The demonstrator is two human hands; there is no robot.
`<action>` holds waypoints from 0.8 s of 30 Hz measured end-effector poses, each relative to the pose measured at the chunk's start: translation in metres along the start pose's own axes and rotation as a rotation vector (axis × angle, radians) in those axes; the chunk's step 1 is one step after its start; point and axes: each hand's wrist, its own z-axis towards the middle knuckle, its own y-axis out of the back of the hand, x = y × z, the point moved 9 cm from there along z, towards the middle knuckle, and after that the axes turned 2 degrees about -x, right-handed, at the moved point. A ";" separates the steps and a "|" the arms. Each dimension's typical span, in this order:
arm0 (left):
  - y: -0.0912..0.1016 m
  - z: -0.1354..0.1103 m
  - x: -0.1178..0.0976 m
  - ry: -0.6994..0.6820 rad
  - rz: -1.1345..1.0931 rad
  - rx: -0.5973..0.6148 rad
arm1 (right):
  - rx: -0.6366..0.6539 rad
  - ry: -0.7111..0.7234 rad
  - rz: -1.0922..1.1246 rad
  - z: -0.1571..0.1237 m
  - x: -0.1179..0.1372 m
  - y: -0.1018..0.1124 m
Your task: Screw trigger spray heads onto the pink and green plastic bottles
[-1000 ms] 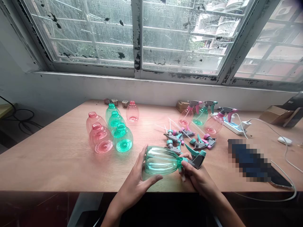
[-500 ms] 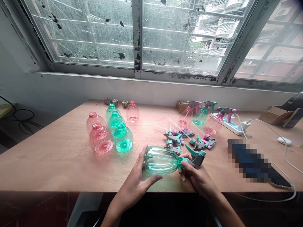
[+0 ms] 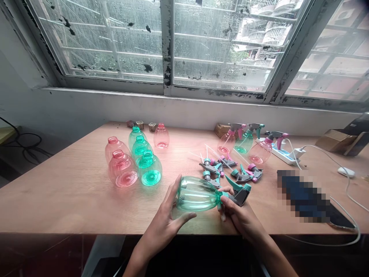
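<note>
A green see-through spray bottle (image 3: 197, 194) lies sideways between my hands, above the table's front edge. Its grey and green spray head (image 3: 240, 193) points right and sits at the bottle's neck. My left hand (image 3: 170, 211) cups the bottle's base, thumb below and fingers behind it. With thumb and fingers, my right hand (image 3: 235, 209) pinches the collar where head and neck meet. Just beyond the bottle lies a pile of loose spray heads (image 3: 213, 169), grey with green or pink parts and thin straws.
Open pink bottles (image 3: 123, 169) and green bottles (image 3: 150, 169) stand at left. Spray bottles with heads fitted (image 3: 261, 150) stand at the back right, near a white power strip (image 3: 284, 156). A blurred-out dark device (image 3: 305, 198) and cables lie at right. Behind is a window (image 3: 221, 50).
The bottle's base and my left hand have risen very slightly. Both hands keep their hold, and the other things stay where they were.
</note>
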 end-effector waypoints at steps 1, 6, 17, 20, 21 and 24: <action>0.000 0.000 0.000 0.004 -0.005 -0.001 | -0.001 0.000 -0.001 0.000 0.000 0.000; 0.000 -0.001 -0.001 0.038 -0.012 -0.011 | -0.009 -0.002 -0.007 0.000 0.000 0.001; -0.002 -0.002 -0.004 0.052 -0.044 0.008 | 0.006 0.007 0.019 0.001 -0.002 0.001; -0.001 -0.002 -0.003 0.057 -0.011 0.001 | 0.010 0.006 0.027 0.001 -0.002 0.001; -0.001 -0.002 -0.004 0.057 -0.004 -0.002 | 0.011 0.007 0.027 0.001 -0.002 0.000; -0.001 -0.002 -0.005 0.058 0.003 -0.006 | 0.012 0.009 0.022 0.001 -0.002 0.001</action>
